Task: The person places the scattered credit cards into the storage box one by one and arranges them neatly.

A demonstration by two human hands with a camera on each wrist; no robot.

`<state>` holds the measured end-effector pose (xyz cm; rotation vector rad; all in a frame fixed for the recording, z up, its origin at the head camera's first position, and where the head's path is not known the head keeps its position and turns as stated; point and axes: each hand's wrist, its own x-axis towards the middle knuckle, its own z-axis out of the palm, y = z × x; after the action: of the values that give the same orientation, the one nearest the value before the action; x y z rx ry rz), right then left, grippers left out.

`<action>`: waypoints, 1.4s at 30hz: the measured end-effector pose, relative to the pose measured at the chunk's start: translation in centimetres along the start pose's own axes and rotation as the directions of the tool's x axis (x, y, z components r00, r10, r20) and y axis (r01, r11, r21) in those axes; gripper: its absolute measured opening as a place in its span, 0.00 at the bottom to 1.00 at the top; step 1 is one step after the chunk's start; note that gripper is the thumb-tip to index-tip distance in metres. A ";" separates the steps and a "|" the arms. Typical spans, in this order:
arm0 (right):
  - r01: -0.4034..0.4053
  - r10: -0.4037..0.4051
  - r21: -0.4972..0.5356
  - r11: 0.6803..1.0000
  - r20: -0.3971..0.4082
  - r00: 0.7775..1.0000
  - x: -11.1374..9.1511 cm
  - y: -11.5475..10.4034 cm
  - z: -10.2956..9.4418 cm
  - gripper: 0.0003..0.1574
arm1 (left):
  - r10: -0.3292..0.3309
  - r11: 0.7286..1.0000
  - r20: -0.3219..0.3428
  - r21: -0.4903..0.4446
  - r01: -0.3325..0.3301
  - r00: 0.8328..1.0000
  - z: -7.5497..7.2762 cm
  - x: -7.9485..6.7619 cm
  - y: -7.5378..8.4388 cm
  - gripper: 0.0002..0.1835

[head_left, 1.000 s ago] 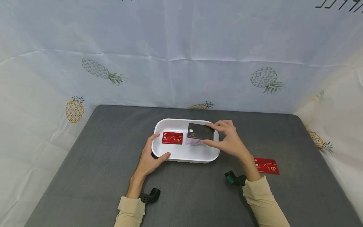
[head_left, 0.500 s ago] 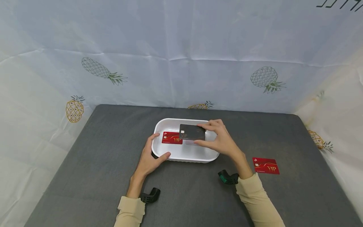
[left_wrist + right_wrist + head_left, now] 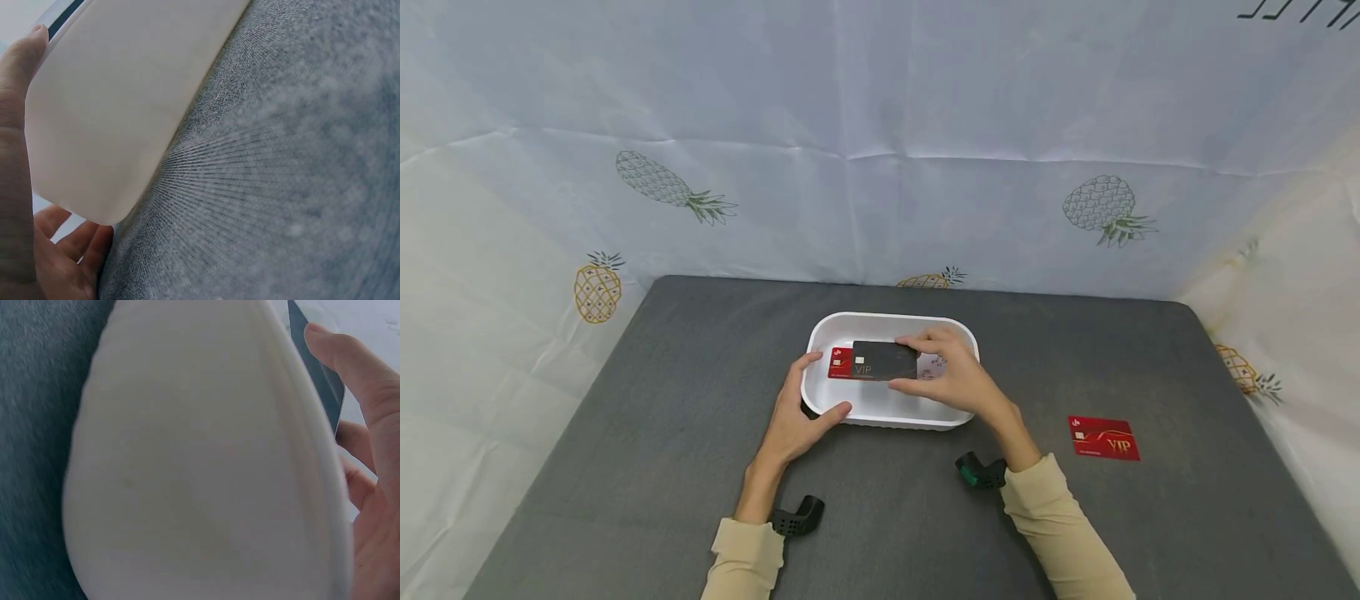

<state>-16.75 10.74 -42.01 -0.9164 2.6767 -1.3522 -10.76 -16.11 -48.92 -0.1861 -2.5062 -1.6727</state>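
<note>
A white plastic tray with rounded corners sits on the grey table. My left hand holds its left end, thumb at the front rim and fingers round the side; the left wrist view shows this grip against the tray's outer wall. Over the tray's inside, my right hand pinches a black VIP card at its right end between thumb and fingers. Beneath it a red VIP card is partly covered. A pale card with a printed pattern shows to its right, also partly hidden.
Another red VIP card lies on the grey-covered table, right of the tray. Behind the table hangs a pale cloth printed with pineapples. Each wrist wears a black device.
My right hand has carried the black card leftward across the tray, from over the pale card to over the red one. The left hand and the tray stay put.
</note>
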 end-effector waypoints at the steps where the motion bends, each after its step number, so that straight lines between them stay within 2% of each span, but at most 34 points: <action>1: 0.009 -0.009 0.011 1.000 0.007 1.000 0.1 0.0 0.2 0.39 | 0.008 1.000 0.000 -0.002 -0.008 1.000 0.0 0.0 0.0 0.46; 7: 0.035 -0.036 0.023 0.999 0.010 0.999 0.6 0.0 1.5 0.37 | 0.045 0.999 0.006 -0.012 -0.045 0.999 -0.1 -0.1 -0.2 0.46; 15: -0.005 0.003 0.049 0.999 0.044 0.999 1.0 0.1 2.8 0.37 | 0.056 0.998 0.004 0.004 -0.056 0.998 -0.1 0.0 -0.1 0.46; 22: -0.061 0.066 -0.061 0.996 0.098 0.993 1.0 -0.5 3.9 0.39 | 0.049 0.999 0.006 0.010 -0.050 0.999 -0.2 -0.1 -0.1 0.46; 31: -0.075 0.092 -0.123 0.990 0.131 0.987 1.2 -0.8 4.8 0.40 | 0.027 1.000 0.013 0.011 -0.027 1.000 -0.1 -0.1 0.0 0.47; 36: -0.075 0.104 -0.188 0.979 0.145 0.984 1.2 -0.9 4.9 0.38 | 0.014 1.000 0.010 0.011 -0.014 1.000 -0.1 -0.1 0.1 0.47; 42: -0.047 0.083 -0.213 0.976 0.166 0.983 1.5 -1.0 5.1 0.37 | 0.006 1.000 0.008 0.015 -0.006 1.000 -0.1 -0.1 0.1 0.47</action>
<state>-16.18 5.84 -44.11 -0.9055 2.7214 -0.9432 -10.68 -16.19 -48.75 -0.1992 -2.5205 -1.6528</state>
